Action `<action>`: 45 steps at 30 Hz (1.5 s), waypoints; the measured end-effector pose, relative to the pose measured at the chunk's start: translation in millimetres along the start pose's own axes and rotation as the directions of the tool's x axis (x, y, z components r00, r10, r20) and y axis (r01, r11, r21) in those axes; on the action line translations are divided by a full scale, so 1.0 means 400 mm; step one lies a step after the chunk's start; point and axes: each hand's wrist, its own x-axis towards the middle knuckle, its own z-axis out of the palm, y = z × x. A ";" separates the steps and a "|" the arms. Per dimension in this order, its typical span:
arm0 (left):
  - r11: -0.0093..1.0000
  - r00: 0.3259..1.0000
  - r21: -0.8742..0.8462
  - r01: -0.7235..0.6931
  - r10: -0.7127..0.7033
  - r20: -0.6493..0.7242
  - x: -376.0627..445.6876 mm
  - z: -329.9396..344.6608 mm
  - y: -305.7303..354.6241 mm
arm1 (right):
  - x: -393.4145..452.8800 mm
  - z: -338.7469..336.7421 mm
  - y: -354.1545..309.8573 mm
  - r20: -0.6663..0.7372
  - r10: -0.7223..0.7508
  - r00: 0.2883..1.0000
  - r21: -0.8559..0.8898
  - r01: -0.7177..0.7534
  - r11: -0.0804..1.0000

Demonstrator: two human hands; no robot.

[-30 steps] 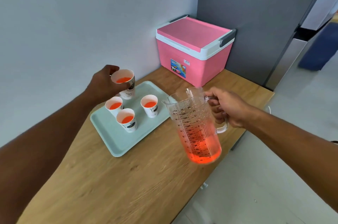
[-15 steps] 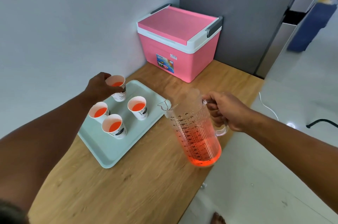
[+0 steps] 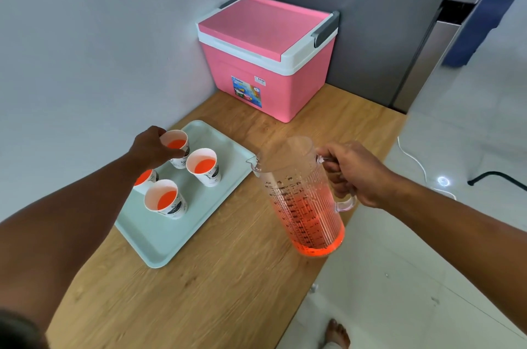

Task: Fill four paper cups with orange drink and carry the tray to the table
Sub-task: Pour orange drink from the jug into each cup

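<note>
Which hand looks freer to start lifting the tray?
Probably the left hand: it is over the tray, gripping only a filled cup there. The right hand holds the pitcher, beside the tray.

A light wooden countertop carries a pale green rectangular plastic tray near the wall and a pink plastic cooler box in the corner.

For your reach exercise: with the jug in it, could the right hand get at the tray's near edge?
Probably not yet: the right hand grips the jug's handle, though the tray edge lies unobstructed.
</note>
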 end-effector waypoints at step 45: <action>0.978 0.928 -0.039 -0.206 0.182 -0.325 -0.234 -0.157 -0.081 | -0.007 0.109 -0.029 0.119 -0.120 0.986 -0.020 0.124 0.992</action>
